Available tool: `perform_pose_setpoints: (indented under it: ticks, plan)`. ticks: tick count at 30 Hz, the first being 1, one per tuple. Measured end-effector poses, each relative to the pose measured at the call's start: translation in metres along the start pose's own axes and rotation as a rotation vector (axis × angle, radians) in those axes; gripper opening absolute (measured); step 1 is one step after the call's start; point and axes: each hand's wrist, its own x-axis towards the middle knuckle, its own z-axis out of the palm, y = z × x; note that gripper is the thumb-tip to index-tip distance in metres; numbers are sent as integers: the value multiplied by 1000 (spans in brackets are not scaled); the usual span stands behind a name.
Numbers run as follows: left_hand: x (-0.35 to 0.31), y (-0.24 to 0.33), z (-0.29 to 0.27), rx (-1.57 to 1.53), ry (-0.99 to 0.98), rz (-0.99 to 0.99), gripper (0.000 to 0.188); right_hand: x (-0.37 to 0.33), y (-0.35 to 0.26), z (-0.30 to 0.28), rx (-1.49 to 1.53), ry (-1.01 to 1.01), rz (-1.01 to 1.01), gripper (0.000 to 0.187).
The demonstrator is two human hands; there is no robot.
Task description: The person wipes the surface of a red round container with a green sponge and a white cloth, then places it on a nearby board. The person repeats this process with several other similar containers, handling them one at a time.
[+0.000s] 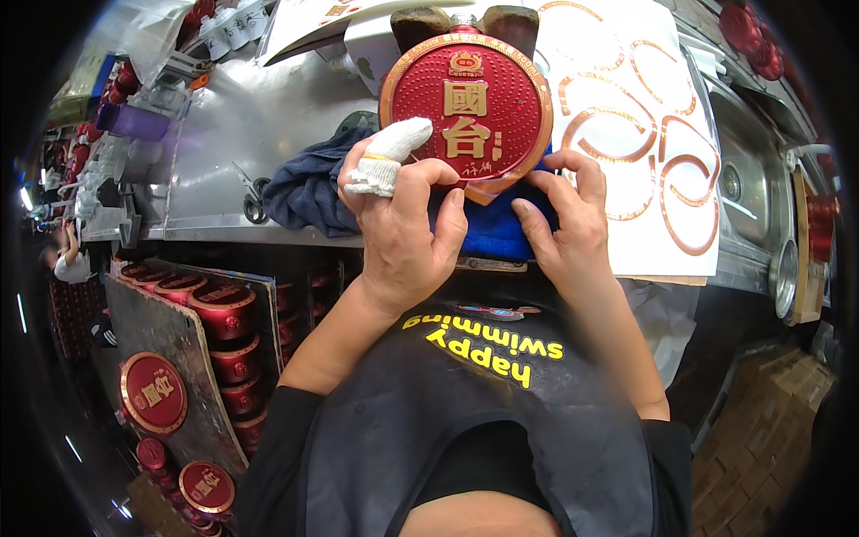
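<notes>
A round, flat red bottle with raised gold characters leans back on a dark support, facing me. A copper-gold decal strip runs round its rim and juts loose at the bottom. My left hand is closed at the lower left rim, thumb and fingers pinching by the strip; a white cloth finger cover sleeves one raised finger. At the lower right, my right hand has thumb and forefinger closed on the strip's edge. A blue cloth lies beneath the bottle.
On the right, a white sheet carries several copper-gold ring strips. A dark blue cloth and black scissors lie left on the metal table. Red bottles stand below it; a metal sink is farther right.
</notes>
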Motion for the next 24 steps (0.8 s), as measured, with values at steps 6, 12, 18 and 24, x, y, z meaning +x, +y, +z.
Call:
perform_pose_setpoints:
  ticks: [6, 12, 18, 24]
  plan:
    - [-5, -6, 6, -40, 74, 123, 34, 0, 0, 6, 143, 16, 99, 21]
    - [-1, -7, 17, 189, 100, 273, 36, -3, -3, -1, 190, 6, 101, 20]
    - [5, -3, 21, 193, 179, 311, 25, -3, 0, -14, 52, 23, -19, 30]
    - [5, 4, 18, 201, 166, 254, 19, -1, 0, -8, -118, 55, -211, 46]
